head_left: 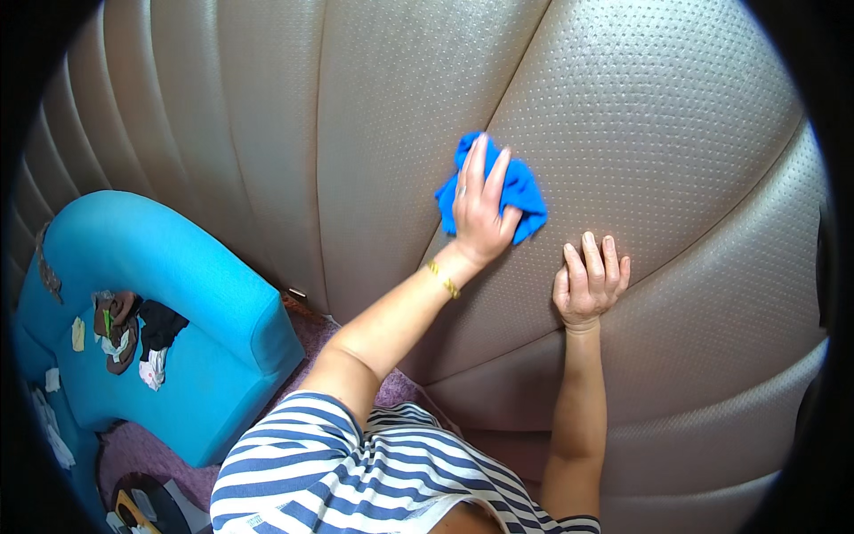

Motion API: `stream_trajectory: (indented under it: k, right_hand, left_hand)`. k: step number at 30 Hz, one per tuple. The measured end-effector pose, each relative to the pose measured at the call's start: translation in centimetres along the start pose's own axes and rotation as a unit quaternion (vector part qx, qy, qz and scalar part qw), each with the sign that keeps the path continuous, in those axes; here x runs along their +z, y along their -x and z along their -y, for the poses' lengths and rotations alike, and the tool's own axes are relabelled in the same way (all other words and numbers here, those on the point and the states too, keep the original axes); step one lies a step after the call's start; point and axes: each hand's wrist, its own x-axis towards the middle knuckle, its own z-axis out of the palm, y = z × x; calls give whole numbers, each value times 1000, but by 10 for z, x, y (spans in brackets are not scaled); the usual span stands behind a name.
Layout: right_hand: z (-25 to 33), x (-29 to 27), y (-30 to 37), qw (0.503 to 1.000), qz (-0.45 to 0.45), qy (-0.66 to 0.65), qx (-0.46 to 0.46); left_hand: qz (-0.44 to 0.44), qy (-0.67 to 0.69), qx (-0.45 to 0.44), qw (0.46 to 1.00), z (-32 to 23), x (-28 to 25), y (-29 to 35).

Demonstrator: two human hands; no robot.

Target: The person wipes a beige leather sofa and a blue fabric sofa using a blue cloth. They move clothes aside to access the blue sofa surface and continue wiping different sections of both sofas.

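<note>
My left hand (481, 212) presses a crumpled blue cloth (523, 189) against a tall padded panel (623, 116). Its fingers stretch up over the cloth, and part of the cloth is hidden under the palm. The panel is beige-brown, dotted all over and split by curved seams. To the right and a little lower, my right hand (592, 280) rests on the same panel with its fingers stretched out and nothing in it. A yellow band (442, 279) circles my left wrist.
A turquoise sofa (213, 254) stands at the left, with a black garment (162, 324) and other crumpled clothing on its seat. Purple carpet (398, 389) shows beside it. At the lower left, several small things lie on a dark round surface (160, 503).
</note>
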Motion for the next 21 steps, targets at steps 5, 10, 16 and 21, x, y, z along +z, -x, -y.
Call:
stream_trajectory:
  k: [5, 10, 16, 21]
  right_hand:
    - [3, -2, -3, 1000, 8, -8, 5]
    - [2, 4, -3, 1000, -13, 11, 4]
    - [0, 4, -3, 1000, -8, 10, 1]
    - [1, 4, -2, 1000, -10, 14, -1]
  left_hand:
    - [-1, 10, 32, 999, -4, -1, -45]
    - [37, -7, 30, 999, 16, -15, 16]
    - [107, -26, 110, 988, 59, -38, 56]
    - [122, -101, 146, 977, 51, -42, -28]
